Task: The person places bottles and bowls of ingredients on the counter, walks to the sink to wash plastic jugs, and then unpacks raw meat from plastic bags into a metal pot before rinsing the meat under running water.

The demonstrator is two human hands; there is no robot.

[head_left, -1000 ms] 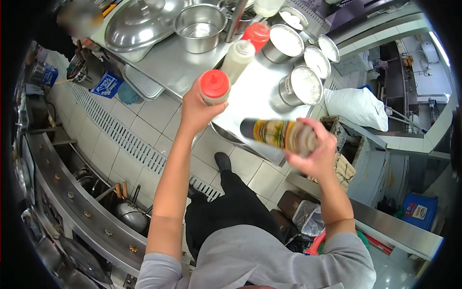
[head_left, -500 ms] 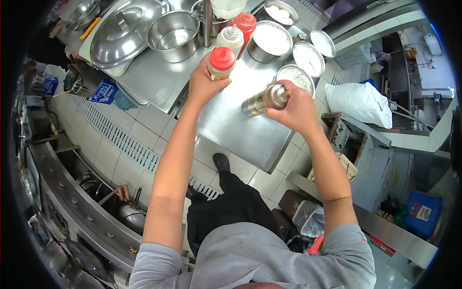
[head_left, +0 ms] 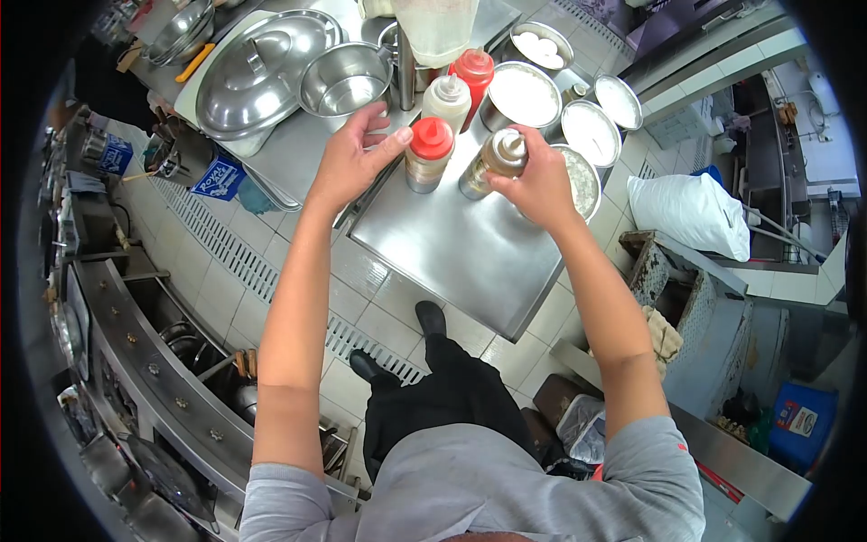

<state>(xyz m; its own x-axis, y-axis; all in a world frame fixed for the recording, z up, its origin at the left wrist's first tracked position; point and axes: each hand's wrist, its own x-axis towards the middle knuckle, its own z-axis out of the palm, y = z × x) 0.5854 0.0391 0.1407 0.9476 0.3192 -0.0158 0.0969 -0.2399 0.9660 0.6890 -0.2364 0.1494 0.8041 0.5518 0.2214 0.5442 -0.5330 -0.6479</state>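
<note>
My left hand [head_left: 350, 163] is open, fingers apart, with the thumb close beside a shaker bottle with a red cap [head_left: 431, 149]. That bottle stands upright on the steel table [head_left: 452, 253]. To its right, my right hand [head_left: 546, 183] is closed around the side of a brownish bottle with a pale nozzle [head_left: 498, 163], which is upright over the table. Behind these two stand a white squeeze bottle [head_left: 446, 104] and a red squeeze bottle [head_left: 472, 77]. A round tin of white powder [head_left: 582, 185] is partly hidden behind my right hand.
More round tins with white contents, such as this one [head_left: 522, 95], line the table's right side. At the left are a steel pot [head_left: 345, 81] and a large domed lid [head_left: 262, 72]. A white sack [head_left: 688, 215] lies to the right, and a stove front [head_left: 153, 370] runs along the left.
My left hand has let go of the red-capped bottle and moved left. My right hand has brought the brownish bottle from a tilt to upright, nearer the red-capped one. The view has shifted.
</note>
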